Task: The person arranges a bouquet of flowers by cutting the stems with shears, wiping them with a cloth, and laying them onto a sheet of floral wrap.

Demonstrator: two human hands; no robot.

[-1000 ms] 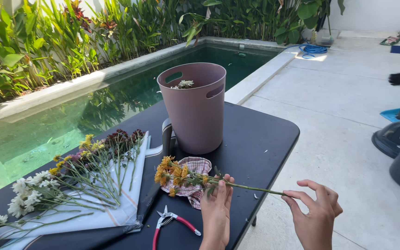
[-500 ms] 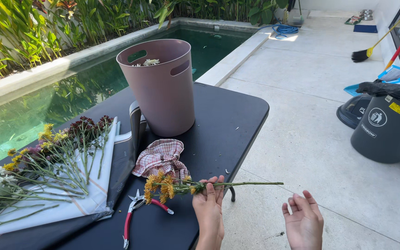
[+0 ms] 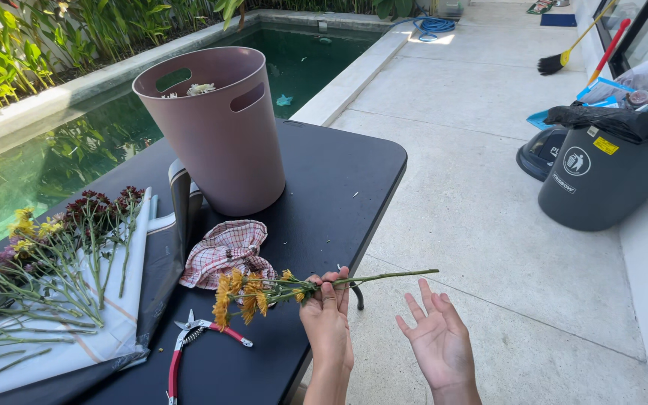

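My left hand (image 3: 326, 315) grips a small bunch of orange flowers (image 3: 243, 293) by the stems, level over the near right edge of the black table (image 3: 343, 176). The green stem ends (image 3: 391, 277) stick out to the right, past the table edge. My right hand (image 3: 436, 341) hovers palm-up with fingers spread just below those stem ends, holding nothing. Red-handled pruning shears (image 3: 189, 339) lie on the table left of my left hand. A red-checked cloth (image 3: 223, 251) is bunched behind the flowers.
A tall mauve bin (image 3: 215, 127) with cut-out handles stands mid-table. Several cut flowers (image 3: 54, 247) lie on pale wrapping paper at the left. A pool (image 3: 54, 154) borders the table's far side. A grey waste bin with a black bag (image 3: 601, 169) and brooms stand on the paved right side.
My right hand let go of the stem end, dropped slightly and turned palm-up, open. My left hand still holds the flowers. The view moved closer over the table's right end.
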